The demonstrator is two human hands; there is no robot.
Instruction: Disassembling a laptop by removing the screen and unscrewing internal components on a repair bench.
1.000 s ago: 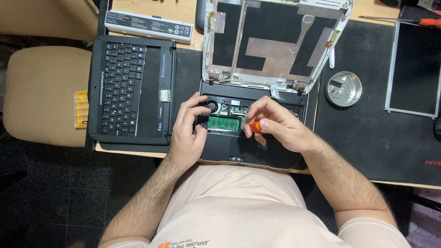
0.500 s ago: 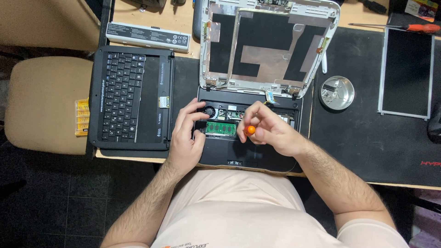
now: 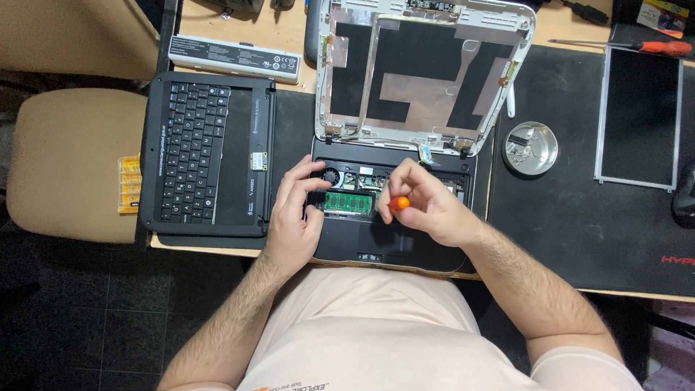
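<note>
1. The opened laptop base [image 3: 394, 239] lies on the table [image 3: 239, 32], right in front of the person. It is black, and its top cover is off, so the parts inside show.
2. A green memory card [image 3: 348, 203] sits in the open part of the laptop base, near the middle.
3. The left hand [image 3: 297, 210] rests on the left side of the laptop base. Its fingers are spread and bent, and the fingertips touch the base just left of the green memory card. It holds nothing that can be seen.
4. The right hand [image 3: 427, 210] is over the right side of the laptop base. Its fingers are closed around a small screwdriver with an orange handle [image 3: 399, 203]. The tool's tip is hidden, just right of the green memory card.
5. The two hands are apart, with the green memory card between them.
6. The empty white screen frame [image 3: 427, 72] stands open at the far edge of the laptop base.
7. A black keyboard cover [image 3: 206, 156] lies to the left of the laptop base, just beside it.
8. A long grey battery [image 3: 234, 58] lies far left of the laptop base, past the keyboard cover.
9. A small round metal dish [image 3: 531, 148] sits to the right of the laptop base.
10. A flat screen panel [image 3: 641, 119] lies farther right, past the dish.
11. Another screwdriver with an orange handle [image 3: 662, 48] lies above that panel.
</note>
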